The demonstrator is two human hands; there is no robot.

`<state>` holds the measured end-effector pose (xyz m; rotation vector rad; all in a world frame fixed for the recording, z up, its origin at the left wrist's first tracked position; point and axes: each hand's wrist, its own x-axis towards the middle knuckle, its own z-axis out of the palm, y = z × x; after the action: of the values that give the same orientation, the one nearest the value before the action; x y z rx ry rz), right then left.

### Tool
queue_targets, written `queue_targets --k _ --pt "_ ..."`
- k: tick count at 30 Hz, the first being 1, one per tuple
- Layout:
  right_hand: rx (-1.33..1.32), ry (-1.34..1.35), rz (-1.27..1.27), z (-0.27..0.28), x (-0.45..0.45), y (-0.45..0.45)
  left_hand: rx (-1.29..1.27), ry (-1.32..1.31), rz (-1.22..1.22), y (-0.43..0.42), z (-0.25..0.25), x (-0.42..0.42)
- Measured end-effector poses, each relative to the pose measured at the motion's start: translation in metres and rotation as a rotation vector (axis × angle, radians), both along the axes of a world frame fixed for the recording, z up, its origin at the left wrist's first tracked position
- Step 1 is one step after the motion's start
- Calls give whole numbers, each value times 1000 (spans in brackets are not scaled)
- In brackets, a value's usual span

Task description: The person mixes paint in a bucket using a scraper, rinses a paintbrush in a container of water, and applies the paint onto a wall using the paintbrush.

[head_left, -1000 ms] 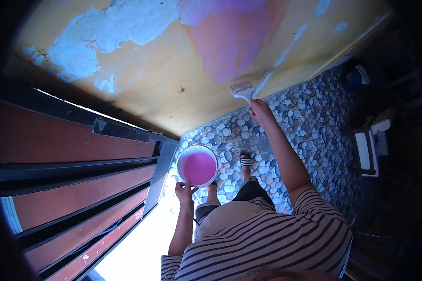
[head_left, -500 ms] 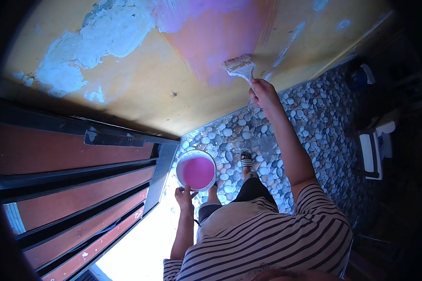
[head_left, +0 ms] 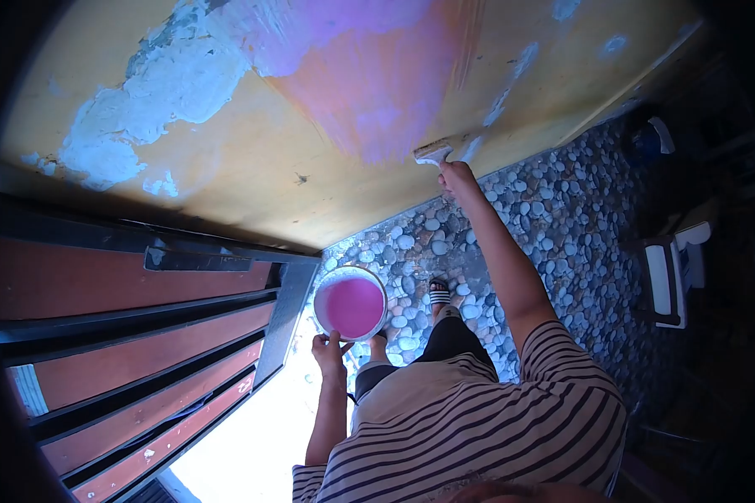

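My right hand (head_left: pixel 456 177) is closed round the handle of a wide paintbrush (head_left: pixel 434 153). Its bristles lie at the yellowish wall (head_left: pixel 252 180), by the lower edge of a pink painted patch (head_left: pixel 369 92). Whether the bristles press on the surface is hard to make out. My left hand (head_left: pixel 330 352) grips the rim of a white bucket (head_left: pixel 320 323) at the side nearest me, thumb over the edge. Pink paint (head_left: pixel 354 308) fills the inside of the bucket. White filler (head_left: pixel 155 101) covers a rough area of the wall to the left.
A reddish-brown slatted door (head_left: pixel 134 277) with dark frame stands at the left, bright light below it. The floor (head_left: pixel 554 218) has a pebble pattern. At the right are a white-and-dark object (head_left: pixel 664 285) and a dark blue container (head_left: pixel 646 142) in shadow.
My right hand has brought the paintbrush down the wall, toward the floor edge. The pink patch reaches a little lower. My left hand and the bucket have hardly moved.
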<state>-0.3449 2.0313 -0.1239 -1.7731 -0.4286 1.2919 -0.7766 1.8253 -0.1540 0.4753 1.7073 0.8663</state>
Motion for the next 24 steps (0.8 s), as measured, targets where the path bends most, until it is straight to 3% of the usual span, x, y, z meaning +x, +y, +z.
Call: queue_targets --k 4,6,9,13,20,24 --pt "107 -17 33 116 -3 -10 6 -25 -3 1 2 6" --pt "317 41 31 173 -9 -34 9 -30 -13 3 -1 8" --pt "494 52 48 223 -12 -60 16 -28 -43 3 -4 12" --pt "517 43 27 219 -9 -82 37 -77 -19 8 -8 19" --pt "85 63 31 49 22 -47 46 -68 -59 17 0 28" --pt "116 82 57 61 27 -17 42 -22 -111 18 7 32"
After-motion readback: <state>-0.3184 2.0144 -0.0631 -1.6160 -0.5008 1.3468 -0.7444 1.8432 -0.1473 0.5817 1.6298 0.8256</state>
